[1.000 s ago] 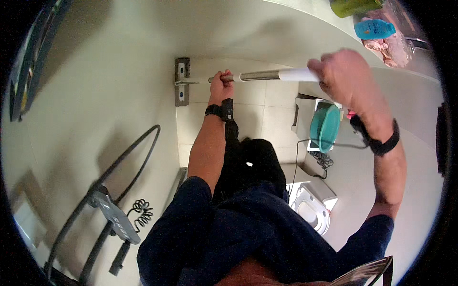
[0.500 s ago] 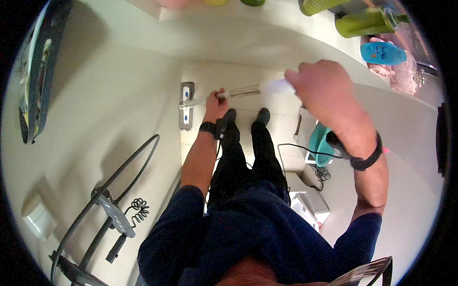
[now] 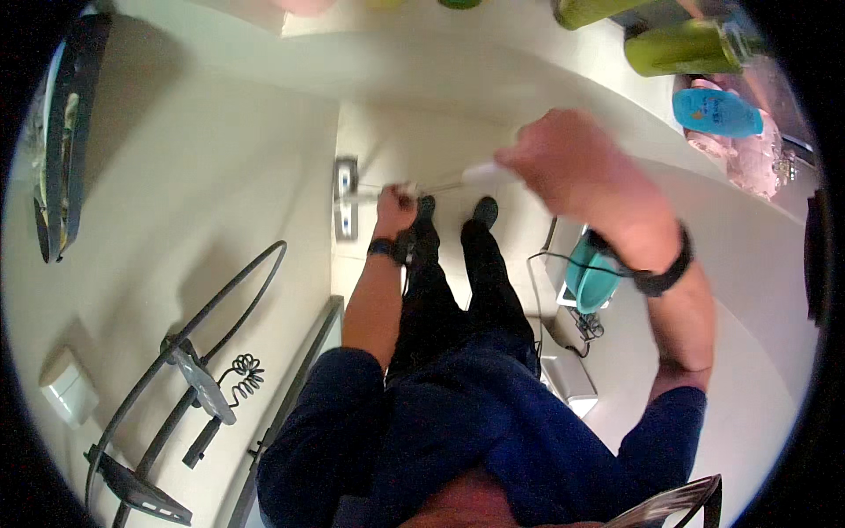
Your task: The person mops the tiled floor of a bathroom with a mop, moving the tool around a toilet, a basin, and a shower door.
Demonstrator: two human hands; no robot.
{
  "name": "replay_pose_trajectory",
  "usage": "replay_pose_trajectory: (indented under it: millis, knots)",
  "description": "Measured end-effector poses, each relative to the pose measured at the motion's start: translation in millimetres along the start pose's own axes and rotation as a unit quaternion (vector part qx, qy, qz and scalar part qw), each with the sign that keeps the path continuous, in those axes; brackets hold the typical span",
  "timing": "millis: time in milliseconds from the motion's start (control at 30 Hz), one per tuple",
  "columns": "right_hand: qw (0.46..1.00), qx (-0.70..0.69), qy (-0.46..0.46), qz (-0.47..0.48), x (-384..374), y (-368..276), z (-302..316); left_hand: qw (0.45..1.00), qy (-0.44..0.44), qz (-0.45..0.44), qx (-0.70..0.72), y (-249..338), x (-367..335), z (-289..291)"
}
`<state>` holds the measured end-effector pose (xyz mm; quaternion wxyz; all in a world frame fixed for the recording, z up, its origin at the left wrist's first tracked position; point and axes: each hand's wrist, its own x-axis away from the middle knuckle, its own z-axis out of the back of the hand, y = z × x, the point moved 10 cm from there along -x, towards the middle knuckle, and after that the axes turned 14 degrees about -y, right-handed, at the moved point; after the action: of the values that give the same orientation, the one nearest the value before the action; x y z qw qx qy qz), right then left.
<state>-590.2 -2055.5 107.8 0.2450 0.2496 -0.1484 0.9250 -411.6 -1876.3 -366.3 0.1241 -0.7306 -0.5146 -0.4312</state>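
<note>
A flat mop (image 3: pixel 345 222) with a white and grey head lies on the pale floor, against the base of the left wall. Its pole runs to the right and up toward me. My left hand (image 3: pixel 396 209) is closed around the lower pole, close above my feet. Farther up, my right hand (image 3: pixel 559 163) grips the white end of the mop handle (image 3: pixel 480 173); motion blurs it a little. Both wrists wear black bands.
On the left wall hang a black hose (image 3: pixel 211 299) and a grey device with a coiled cord (image 3: pixel 198 378). Bottles, among them a blue one (image 3: pixel 717 113), crowd a shelf at upper right. A teal basin (image 3: pixel 591 277) stands beside my right leg, with cables near it.
My right hand has moved left with the handle's top, closer to my left hand. My left hand has shifted slightly toward me along with the pole.
</note>
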Motion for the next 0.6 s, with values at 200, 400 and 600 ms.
replay_pose_trajectory:
  millis: [200, 400, 600]
  knots:
    - [0.998, -0.052, 0.011, -0.014, 15, -21, -23, 0.987, -0.031, -0.016, -0.154, -32, 16, 62]
    - [0.964, -0.132, -0.138, -0.185, 147, 13, -76, 0.969, -0.055, 0.063, -0.232, -101, 33, -95]
    - [0.914, -0.252, -0.133, -0.288, 269, 6, -96, 0.979, 0.018, 0.164, -0.118, -165, 69, -182]
